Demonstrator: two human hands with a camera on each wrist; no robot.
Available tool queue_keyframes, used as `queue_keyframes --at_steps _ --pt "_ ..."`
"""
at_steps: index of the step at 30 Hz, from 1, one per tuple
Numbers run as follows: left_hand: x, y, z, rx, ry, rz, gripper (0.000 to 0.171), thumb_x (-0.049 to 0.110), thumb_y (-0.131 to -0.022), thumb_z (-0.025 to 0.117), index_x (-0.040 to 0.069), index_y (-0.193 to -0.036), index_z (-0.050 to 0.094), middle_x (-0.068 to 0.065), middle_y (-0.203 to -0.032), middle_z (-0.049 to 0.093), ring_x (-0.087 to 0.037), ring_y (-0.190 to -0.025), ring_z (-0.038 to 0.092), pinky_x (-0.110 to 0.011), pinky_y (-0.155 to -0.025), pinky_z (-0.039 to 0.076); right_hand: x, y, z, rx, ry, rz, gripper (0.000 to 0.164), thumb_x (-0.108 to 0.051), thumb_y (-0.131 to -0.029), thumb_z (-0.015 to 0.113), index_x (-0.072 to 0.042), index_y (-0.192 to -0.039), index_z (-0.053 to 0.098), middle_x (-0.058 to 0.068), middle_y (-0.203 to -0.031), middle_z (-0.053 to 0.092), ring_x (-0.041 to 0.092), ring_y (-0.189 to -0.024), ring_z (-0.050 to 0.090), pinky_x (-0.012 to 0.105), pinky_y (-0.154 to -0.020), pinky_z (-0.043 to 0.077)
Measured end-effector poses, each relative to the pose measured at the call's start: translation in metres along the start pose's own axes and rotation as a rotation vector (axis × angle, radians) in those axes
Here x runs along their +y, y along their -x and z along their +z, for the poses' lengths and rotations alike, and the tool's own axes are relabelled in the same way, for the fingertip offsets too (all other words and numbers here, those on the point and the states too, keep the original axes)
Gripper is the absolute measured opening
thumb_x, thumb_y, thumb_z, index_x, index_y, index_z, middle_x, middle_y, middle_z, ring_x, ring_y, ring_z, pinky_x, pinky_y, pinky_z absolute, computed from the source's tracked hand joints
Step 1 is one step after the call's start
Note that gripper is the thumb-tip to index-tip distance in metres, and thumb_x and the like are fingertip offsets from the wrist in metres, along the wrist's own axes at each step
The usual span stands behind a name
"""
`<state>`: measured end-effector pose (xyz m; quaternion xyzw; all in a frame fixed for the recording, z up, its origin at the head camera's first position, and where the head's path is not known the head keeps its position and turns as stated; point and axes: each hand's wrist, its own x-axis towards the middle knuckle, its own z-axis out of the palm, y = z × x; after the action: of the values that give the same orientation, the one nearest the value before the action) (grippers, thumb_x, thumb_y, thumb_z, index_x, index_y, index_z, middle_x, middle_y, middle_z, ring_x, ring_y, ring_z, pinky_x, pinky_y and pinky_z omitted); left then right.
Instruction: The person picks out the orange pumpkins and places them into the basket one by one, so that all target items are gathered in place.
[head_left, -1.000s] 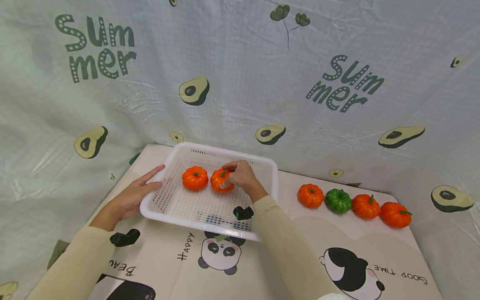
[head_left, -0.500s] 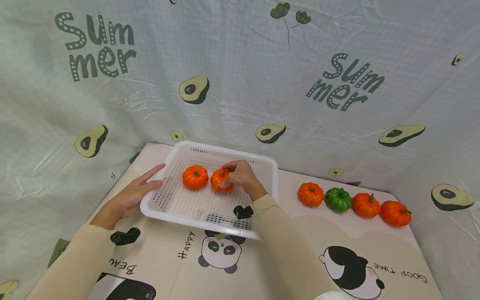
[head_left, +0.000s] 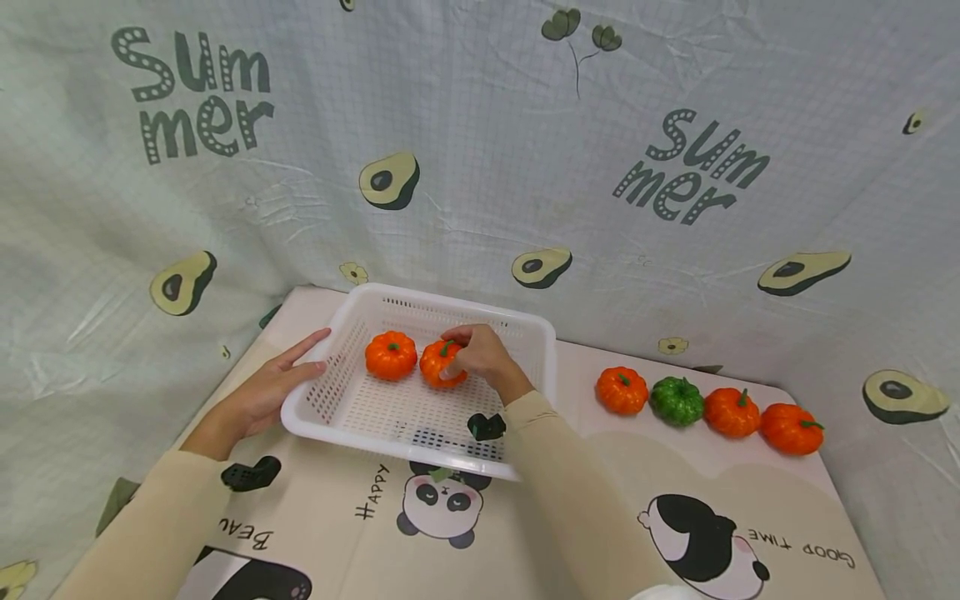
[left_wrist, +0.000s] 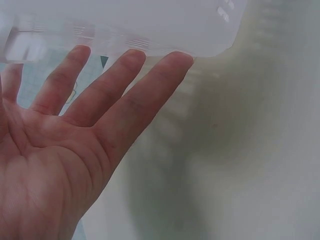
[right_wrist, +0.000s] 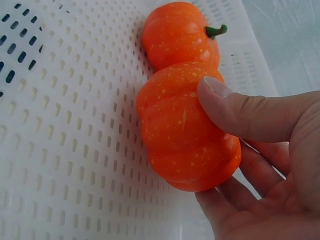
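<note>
A white plastic basket (head_left: 352, 437) with slotted walls stands on the table. Inside it, my right hand (head_left: 483, 358) holds a small orange pumpkin (right_wrist: 185, 130) with a green stem. In the right wrist view, the thumb lies on the pumpkin's near side and the fingers reach under and behind it. A second orange pumpkin (head_left: 391, 356) sits just to its left in the basket. My left hand (head_left: 266, 392) is at the basket's left side, thumb at the rim. The left wrist view shows straight fingers (left_wrist: 145, 102) touching the basket's outer wall (left_wrist: 150, 25).
Right of the basket, a row stands on the table: an orange pumpkin (head_left: 622, 391), a green pumpkin (head_left: 677, 402), another orange pumpkin (head_left: 732, 412) and one more orange pumpkin (head_left: 792, 429) near the right edge. A printed cloth (head_left: 465, 225) hangs behind the table.
The pumpkin in my right hand has shifted very slightly to the left. My left hand and the basket look unchanged.
</note>
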<state>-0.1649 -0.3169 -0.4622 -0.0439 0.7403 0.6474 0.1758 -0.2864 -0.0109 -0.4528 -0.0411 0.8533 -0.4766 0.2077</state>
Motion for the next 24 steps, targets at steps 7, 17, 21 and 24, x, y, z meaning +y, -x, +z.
queue_keyframes --at_steps 7,17,21,24 --pt "0.001 0.0002 0.0008 -0.001 -0.004 0.002 0.073 0.034 -0.109 0.052 0.041 -0.167 0.008 -0.022 -0.173 0.02 -0.044 -0.132 0.053 -0.056 -0.097 0.06 -0.0009 0.0015 -0.0005 -0.028 0.003 -0.009 0.064 0.007 -0.072 0.085 -0.011 -0.132 0.071 0.01 -0.137 0.068 0.03 -0.122 0.062 0.042 -0.112 0.053" --pt "0.0015 0.0008 0.0012 -0.003 -0.003 -0.007 0.074 0.035 -0.109 0.052 0.041 -0.167 0.007 -0.022 -0.172 0.02 -0.042 -0.131 0.053 -0.055 -0.098 0.06 -0.0007 0.0015 -0.0005 -0.048 -0.012 -0.026 0.064 0.009 -0.075 0.079 -0.009 -0.135 0.069 0.01 -0.141 0.067 0.031 -0.127 0.061 0.042 -0.112 0.053" --pt "0.0008 0.0006 0.001 0.0 -0.002 -0.006 0.074 0.036 -0.109 0.052 0.041 -0.167 0.007 -0.022 -0.173 0.019 -0.044 -0.133 0.052 -0.056 -0.098 0.06 -0.0014 0.0017 -0.0002 -0.04 -0.006 -0.034 0.066 0.008 -0.075 0.079 -0.011 -0.137 0.068 0.01 -0.141 0.066 0.032 -0.128 0.061 0.043 -0.112 0.053" --pt "0.0002 0.0004 0.0011 0.0 0.001 -0.005 0.074 0.035 -0.11 0.052 0.041 -0.167 0.007 -0.022 -0.173 0.019 -0.044 -0.134 0.051 -0.056 -0.098 0.06 -0.0015 0.0019 0.0 -0.035 0.016 -0.03 0.067 0.008 -0.075 0.08 -0.012 -0.137 0.069 0.011 -0.141 0.066 0.032 -0.127 0.061 0.044 -0.112 0.054"
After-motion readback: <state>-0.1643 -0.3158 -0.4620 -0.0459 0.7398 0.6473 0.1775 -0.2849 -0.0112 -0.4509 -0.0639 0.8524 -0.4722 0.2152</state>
